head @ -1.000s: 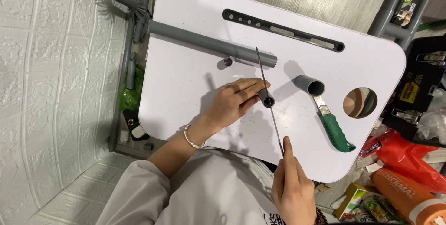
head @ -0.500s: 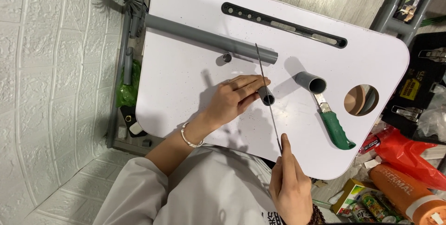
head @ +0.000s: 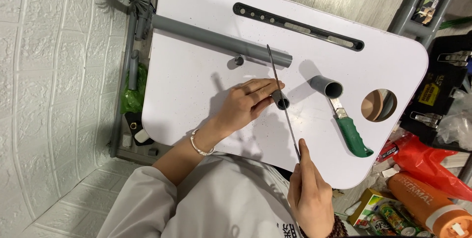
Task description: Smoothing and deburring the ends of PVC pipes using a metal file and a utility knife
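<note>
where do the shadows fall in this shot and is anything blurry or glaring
Head view: sharp overall, no motion blur; soft shadows fall on the white table around the left hand and toward the body; the right hand and thin blade stay crisp; the table is bright but not blown out; slight wide-angle bending at the edges.

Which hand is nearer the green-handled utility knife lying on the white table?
Right. The right hand, gripping the thin saw blade, sits just below-left of the green-handled utility knife; the left hand is farther left, holding the short grey pipe piece.
</note>
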